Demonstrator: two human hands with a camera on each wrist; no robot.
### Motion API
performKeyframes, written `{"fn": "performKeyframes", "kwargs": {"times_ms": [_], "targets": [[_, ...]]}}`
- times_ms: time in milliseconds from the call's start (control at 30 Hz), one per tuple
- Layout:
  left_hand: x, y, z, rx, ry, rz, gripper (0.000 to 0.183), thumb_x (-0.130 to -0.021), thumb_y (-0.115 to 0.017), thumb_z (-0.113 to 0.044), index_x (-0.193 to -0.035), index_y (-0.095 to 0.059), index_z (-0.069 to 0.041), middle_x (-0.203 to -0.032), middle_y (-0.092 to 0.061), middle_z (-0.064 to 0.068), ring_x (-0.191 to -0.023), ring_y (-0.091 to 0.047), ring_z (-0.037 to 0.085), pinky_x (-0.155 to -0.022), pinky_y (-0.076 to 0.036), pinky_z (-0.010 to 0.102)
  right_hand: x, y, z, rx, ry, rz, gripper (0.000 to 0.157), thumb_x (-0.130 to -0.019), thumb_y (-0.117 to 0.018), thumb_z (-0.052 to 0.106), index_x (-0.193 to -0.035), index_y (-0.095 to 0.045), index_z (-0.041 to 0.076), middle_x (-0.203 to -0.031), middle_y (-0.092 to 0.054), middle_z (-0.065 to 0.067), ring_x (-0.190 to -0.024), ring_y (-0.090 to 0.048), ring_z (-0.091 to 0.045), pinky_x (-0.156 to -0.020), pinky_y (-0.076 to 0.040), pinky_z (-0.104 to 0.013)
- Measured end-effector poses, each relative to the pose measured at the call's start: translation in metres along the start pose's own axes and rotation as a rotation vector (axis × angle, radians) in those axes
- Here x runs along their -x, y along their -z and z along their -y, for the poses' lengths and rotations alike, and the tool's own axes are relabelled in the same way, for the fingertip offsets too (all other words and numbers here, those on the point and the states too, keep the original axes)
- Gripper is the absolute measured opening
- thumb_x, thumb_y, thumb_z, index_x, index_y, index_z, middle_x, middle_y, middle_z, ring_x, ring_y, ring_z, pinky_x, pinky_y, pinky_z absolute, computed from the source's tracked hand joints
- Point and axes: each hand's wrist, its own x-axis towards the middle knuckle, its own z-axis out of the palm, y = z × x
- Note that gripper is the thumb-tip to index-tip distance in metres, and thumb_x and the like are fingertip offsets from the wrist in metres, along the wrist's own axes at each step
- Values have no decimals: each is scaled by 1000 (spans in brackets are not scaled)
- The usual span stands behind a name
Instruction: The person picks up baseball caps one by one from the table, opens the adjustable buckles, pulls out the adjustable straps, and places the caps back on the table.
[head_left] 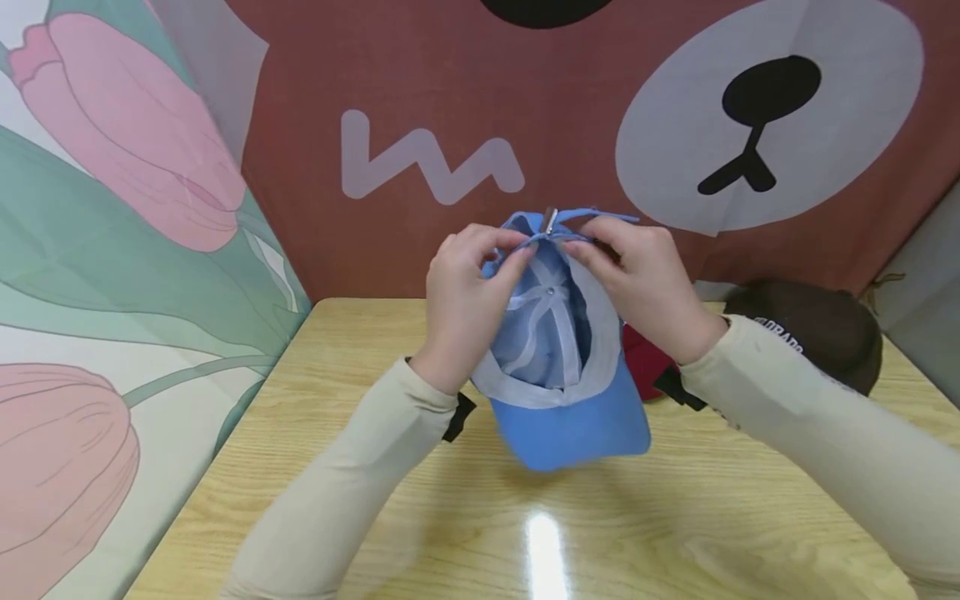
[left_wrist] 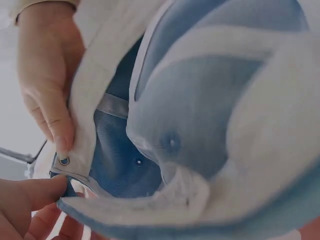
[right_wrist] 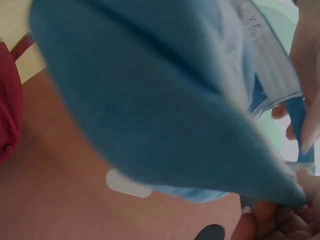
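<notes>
A blue baseball cap (head_left: 573, 433) is held up over the table with its pale inside facing me and its brim pointing down. At its back, a narrow blue strap (head_left: 581, 214) with a metal buckle (head_left: 550, 221) runs between the hands. The left hand (head_left: 468, 292) pinches the strap end of the cap between thumb and fingers. On the other side, the right hand (head_left: 645, 275) pinches the strap area near the buckle. A metal eyelet (left_wrist: 64, 161) shows beside the fingertips in the left wrist view. Cap fabric hides part of the right hand's grip in the right wrist view.
Behind the right forearm, a dark brown cap (head_left: 817, 325) with white lettering lies on the wooden table (head_left: 360, 417). A red cap (head_left: 643, 358) sits partly hidden behind the blue one. Printed cloths (head_left: 450, 75) hang at the back and left.
</notes>
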Motion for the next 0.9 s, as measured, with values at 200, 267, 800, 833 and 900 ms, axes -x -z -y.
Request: {"fn": "performKeyframes", "kwargs": {"times_ms": [200,267,800,833,900], "targets": [[-1,-1,0,-50,-74,18,12,-87,-74,-12,-95,-76,-4,-82,-68,4,-73,-57,17,-66,-46,27,1,2,7,78,88,49,15,-92,-64,4,-105,-67,-4,-93,-68,-17,-78,-63,-27,-79,-55,-45],[-1,0,0,-70,-87,18,12,-87,-74,-13,-95,-76,-5,-83,-69,4,-72,-58,16,-65,-46,25,0,3,9,123,120,53,11,-93,-64,4,-100,-66,-4,-85,-66,-16,-72,-60,-27,-74,-56,-43],[3,-3,-2,-185,-163,97,9,-90,-70,-11,-96,-75,-6,-79,-63,2,-73,-56,15,-62,-45,24,-2,9,10,232,67,73,12,-93,-64,4,-96,-64,-7,-80,-67,-20,-65,-62,-30,-69,-56,-47],[3,-3,-2,-181,-162,99,8,-90,-70,-11,-96,-75,-6,-79,-63,2,-73,-56,15,-62,-45,24,-1,9,9,237,64,70,12,-93,-64,5,-96,-64,-7,-79,-66,-20,-63,-61,-30,-67,-56,-46],[4,-2,-2,-172,-157,101,9,-90,-70,-11,-96,-75,-6,-79,-63,3,-73,-57,15,-62,-45,24,-1,10,10,235,64,65,12,-93,-64,5,-95,-64,-7,-77,-66,-19,-62,-60,-29,-65,-56,-46]]}}
